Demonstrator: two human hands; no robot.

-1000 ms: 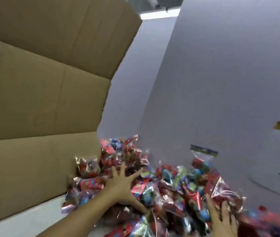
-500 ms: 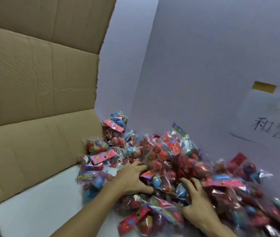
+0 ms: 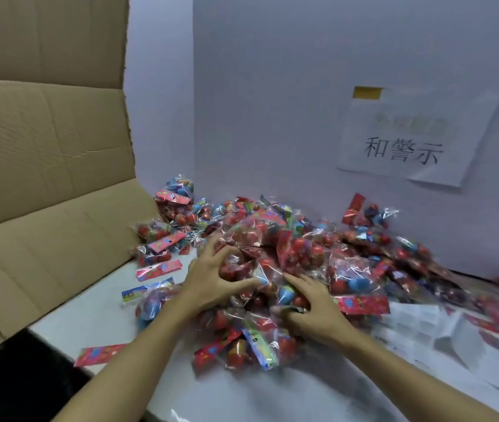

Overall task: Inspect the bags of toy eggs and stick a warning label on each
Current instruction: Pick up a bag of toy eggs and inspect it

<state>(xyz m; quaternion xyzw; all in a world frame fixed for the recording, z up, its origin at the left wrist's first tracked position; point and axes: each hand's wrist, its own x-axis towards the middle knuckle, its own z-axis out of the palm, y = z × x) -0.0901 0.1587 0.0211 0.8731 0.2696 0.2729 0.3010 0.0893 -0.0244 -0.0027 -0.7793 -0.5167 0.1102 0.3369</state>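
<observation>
Dozens of bags of toy eggs (image 3: 272, 257) lie heaped along the far edge of the tabletop (image 3: 96, 315). We see the left hand (image 3: 211, 284) and right hand (image 3: 309, 306) spread, fingers pressed into the heap, beside the cardboard box (image 3: 44, 178).

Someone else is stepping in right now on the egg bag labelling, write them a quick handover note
Left hand: spread on the pile of toy egg bags, fingers curled around one bag; unclear if gripped.
Right hand: pressed into the pile's front, fingers buried among bags.
Pile sits on the white table against the wall, beside the open cardboard box. White label sheets lie to the right.
Done: no bag visibly singled out or labelled.
Left: pull out a bag, inspect it, stick a label; repeat.
</observation>
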